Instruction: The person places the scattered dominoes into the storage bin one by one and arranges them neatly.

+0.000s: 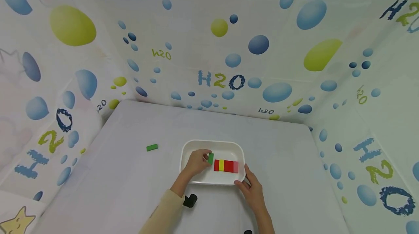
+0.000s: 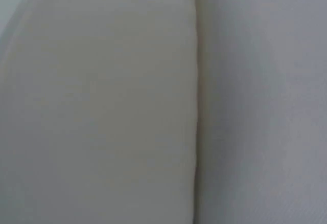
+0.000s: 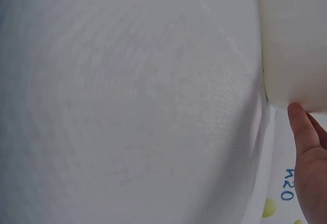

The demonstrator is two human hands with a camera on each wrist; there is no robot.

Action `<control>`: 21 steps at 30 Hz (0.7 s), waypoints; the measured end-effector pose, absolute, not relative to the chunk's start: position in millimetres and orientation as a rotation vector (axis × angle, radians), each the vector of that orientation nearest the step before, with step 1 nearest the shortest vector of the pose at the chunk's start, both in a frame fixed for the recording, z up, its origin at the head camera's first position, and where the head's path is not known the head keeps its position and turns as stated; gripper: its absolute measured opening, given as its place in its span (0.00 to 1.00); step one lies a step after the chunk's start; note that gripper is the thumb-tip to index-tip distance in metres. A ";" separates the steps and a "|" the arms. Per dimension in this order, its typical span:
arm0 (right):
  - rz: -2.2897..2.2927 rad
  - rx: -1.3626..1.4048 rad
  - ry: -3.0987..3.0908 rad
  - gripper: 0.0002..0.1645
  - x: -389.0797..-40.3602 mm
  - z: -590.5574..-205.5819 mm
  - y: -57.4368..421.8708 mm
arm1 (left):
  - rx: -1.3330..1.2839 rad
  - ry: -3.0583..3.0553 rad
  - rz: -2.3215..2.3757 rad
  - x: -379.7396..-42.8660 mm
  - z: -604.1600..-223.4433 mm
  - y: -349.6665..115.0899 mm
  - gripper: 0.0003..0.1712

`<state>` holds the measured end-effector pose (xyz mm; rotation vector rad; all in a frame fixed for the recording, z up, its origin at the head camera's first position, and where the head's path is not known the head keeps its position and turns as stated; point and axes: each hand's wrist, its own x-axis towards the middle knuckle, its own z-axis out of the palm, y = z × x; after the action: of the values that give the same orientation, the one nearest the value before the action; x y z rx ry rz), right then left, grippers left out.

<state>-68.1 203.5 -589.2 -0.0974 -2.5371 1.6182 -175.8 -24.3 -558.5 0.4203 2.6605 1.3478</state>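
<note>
A shallow white tray [image 1: 199, 180] with rounded corners rests on the table. My left hand [image 1: 196, 163] reaches over its left part and pinches a small green block [image 1: 211, 159] between thumb and fingers. Just right of that block lies a row of blocks in the tray: red [image 1: 216, 165], yellow [image 1: 221, 165], a wider red stretch [image 1: 228, 166] and pink [image 1: 235, 167]. My right hand [image 1: 254, 193] grips the tray's front right corner. In the right wrist view a digit [image 3: 301, 127] touches the outside of the tray wall [image 3: 294, 40].
Another green block [image 1: 152, 147] lies on the table, left of the tray. A black object [image 1: 190, 201] is by the left wrist, and part of a second dark object [image 1: 248, 231] shows at the bottom edge. Printed curtains [image 1: 222, 55] surround the table. Pale fabric [image 2: 102, 106] fills much of the left wrist view.
</note>
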 end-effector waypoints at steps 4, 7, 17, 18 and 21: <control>1.612 -0.096 -2.541 0.48 -68.3 -589.3 203.2 | 0.406 2.649 1.274 -175.5 -561.8 -19.7 0.26; 1.596 -0.088 -2.540 0.48 -68.7 -590.1 203.5 | 0.384 2.632 1.253 -174.6 -563.4 -17.6 0.26; 1.552 -0.051 -2.532 0.48 -68.5 -588.5 203.8 | 0.420 2.677 1.199 -174.2 -568.9 -15.3 0.26; 1.548 -0.055 -2.538 0.48 -68.5 -588.4 203.9 | 0.419 2.678 1.184 -173.7 -568.8 -14.8 0.26; 1.552 -0.068 -2.544 0.48 -68.0 -587.2 203.8 | 0.417 2.689 1.132 -171.9 -567.5 -12.7 0.25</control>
<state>-68.0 203.8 -587.2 -0.0676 -2.5443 1.5518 -171.9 -12.7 -567.5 0.4174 2.6891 1.1323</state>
